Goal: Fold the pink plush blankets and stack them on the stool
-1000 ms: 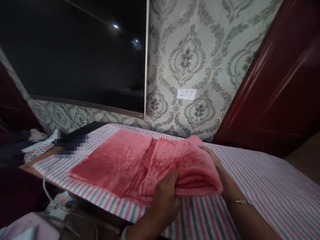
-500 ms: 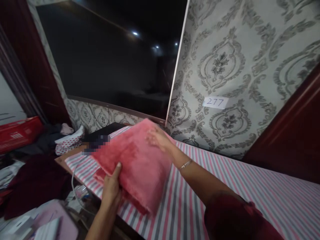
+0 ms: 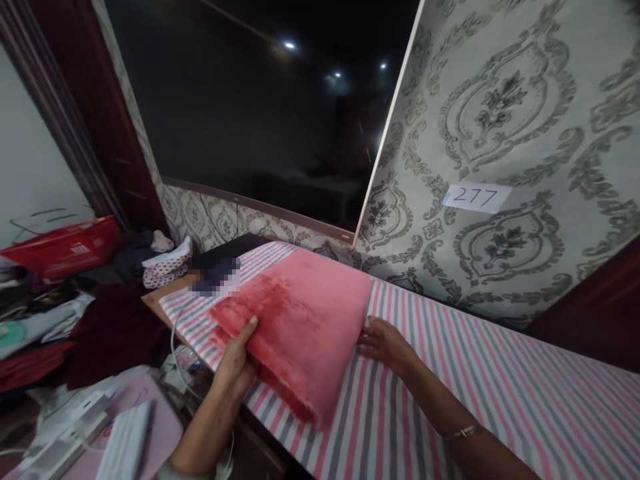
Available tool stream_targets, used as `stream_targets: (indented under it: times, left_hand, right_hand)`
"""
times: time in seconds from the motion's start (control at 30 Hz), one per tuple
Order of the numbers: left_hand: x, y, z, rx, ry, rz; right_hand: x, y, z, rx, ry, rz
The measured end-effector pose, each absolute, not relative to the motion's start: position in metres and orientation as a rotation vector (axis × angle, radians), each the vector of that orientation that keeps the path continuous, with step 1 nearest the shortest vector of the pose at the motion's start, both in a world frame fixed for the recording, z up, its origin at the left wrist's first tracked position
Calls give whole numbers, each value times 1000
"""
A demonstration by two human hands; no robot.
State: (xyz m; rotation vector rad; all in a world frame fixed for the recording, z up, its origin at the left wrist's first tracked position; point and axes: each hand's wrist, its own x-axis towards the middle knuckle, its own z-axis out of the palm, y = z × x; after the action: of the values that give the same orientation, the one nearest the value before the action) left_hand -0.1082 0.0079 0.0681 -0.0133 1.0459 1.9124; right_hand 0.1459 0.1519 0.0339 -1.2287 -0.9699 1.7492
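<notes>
A folded pink plush blanket (image 3: 305, 327) lies on a table covered with a pink, grey and white striped cloth (image 3: 480, 393). My left hand (image 3: 237, 363) grips the blanket's near left edge, thumb on top. My right hand (image 3: 383, 343) rests on the cloth with fingers spread, its fingertips touching the blanket's right side. A thin bangle sits on my right wrist.
A large dark TV screen (image 3: 250, 107) hangs on patterned wallpaper with a paper label "277" (image 3: 475, 197). A dark box (image 3: 225, 250) sits at the table's far left corner. Clothes, a red box (image 3: 63, 247) and clutter fill the left floor. A white cable (image 3: 175, 347) hangs off the table edge.
The blanket has been folded over to the left into a compact stack. My right hand slid from its top to its right side. The view swung left.
</notes>
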Motion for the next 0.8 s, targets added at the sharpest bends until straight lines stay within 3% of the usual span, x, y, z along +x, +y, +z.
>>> stream_targets:
  times: [0.13,0.37,0.63,0.8]
  left_hand:
    - [-96,7,73,-15,1087,1906]
    - [-87,-1,68,12,1124,1905]
    - [-138,-38,51,163,1283,1748]
    - [-189,-30,64,447,1728,2172]
  right_hand:
    - [136,136,34,-1144,-1087,1976]
    - [119,133,36,-1112,-995,1898]
    - [117,133,34,-1069,-1003,1919]
    - [110,127,36,-1050,-981,1909]
